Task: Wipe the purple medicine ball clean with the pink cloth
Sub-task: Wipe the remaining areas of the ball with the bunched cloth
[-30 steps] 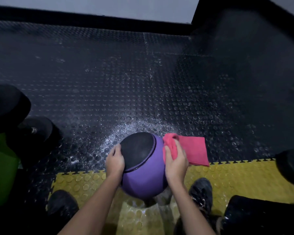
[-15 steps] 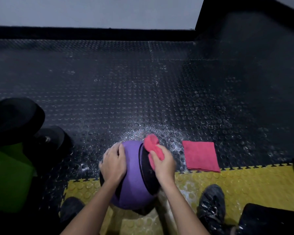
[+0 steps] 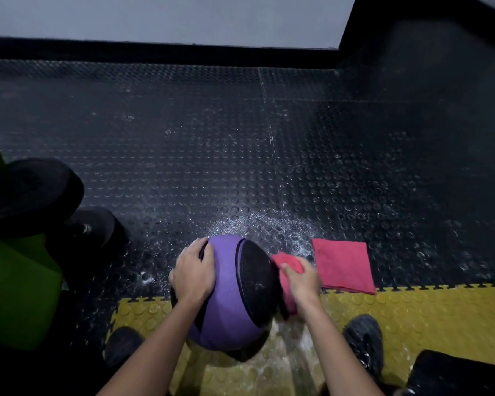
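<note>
Swept the pink cloth (image 3: 287,260) off the black panel (image 3: 254,278), down the right flank of the purple medicine ball (image 3: 223,295) on the floor (image 3: 240,167). Bunched in curled fingers of the right hand (image 3: 302,281); steadied under the spread left hand (image 3: 193,271). Probably mid-wipe.

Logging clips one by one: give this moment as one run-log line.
left hand: steadies round purple-and-black medicine ball | right hand: presses bunched pink cloth to ball's right side | folded pink cloth: flat on studded black floor
</note>
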